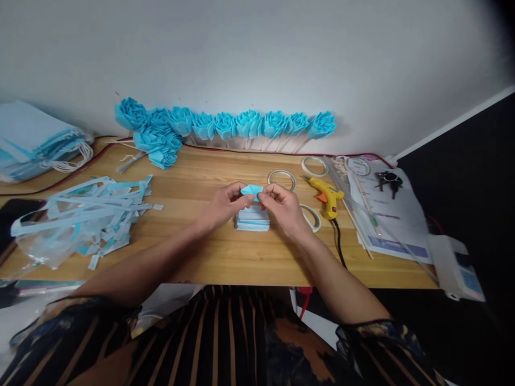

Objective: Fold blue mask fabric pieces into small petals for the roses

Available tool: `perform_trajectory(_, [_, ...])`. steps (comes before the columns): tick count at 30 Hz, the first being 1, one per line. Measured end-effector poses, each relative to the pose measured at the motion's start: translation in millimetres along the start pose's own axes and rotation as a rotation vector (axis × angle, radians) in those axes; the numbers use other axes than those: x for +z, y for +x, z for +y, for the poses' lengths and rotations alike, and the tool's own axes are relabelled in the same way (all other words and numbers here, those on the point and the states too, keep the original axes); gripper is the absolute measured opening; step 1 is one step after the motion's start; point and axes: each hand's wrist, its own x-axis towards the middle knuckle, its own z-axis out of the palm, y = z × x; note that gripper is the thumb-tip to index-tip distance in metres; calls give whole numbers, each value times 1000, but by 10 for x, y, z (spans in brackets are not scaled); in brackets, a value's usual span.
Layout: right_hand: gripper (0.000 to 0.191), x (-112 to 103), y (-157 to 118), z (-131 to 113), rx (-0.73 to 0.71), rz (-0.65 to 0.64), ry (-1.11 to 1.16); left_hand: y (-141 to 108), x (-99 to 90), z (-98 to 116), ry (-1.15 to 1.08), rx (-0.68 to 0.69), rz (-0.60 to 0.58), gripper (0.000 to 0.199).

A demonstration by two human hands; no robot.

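Observation:
Between my two hands is a small folded blue piece [251, 191]. My left hand [226, 205] pinches its left end between thumb and fingers. On the right end, my right hand [284, 207] closes its thumb and fingers. Just below the piece, a stack of cut pale blue sheets [252, 220] lies on the wooden table [213, 257]. My right hand is near a tape roll [311, 218], and a second tape roll [282, 180] lies just behind the hands.
Blue flowers on sticks [248, 124] line the wall. Blue and white scraps [100, 206] lie left, below a pile of blue sheets [34, 139]. A yellow glue gun [328, 195] with a black cord, papers [396, 214] and keys [389, 181] are on the right.

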Motion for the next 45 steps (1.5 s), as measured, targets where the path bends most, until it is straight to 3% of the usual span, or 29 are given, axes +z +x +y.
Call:
perform_trajectory(11, [20,21,-9,-8,-29,-37,-44,33,-18,-68,-90,-35,26,30])
perform_trajectory(13, [18,-81,28,-52,-62,32,-48,50,-36,-105,-94,-31,43,29])
perform_trajectory(18, [13,-489,143,-271,-184,363,-35,83,-80,-168,-75,-15,113,26])
perform_trajectory(23, [14,-744,230,-363,-152,245,-324,81,-84,-144,-81,-28,133,23])
perform_trajectory(30, [13,-785,156,-68,11,82,-1075,71,-80,-127,-80,-30,159,22])
perform_trajectory(34, [15,-657,17,49,-13,31,-1215,76,-88,-147,-75,-43,148,23])
perform_trajectory(38, [11,-553,-47,116,-43,65,-1335,73,-90,-140,-64,-42,142,22])
perform_trajectory(45, [17,-524,-48,185,-95,126,-1321,73,-95,-146,-69,-32,134,23])
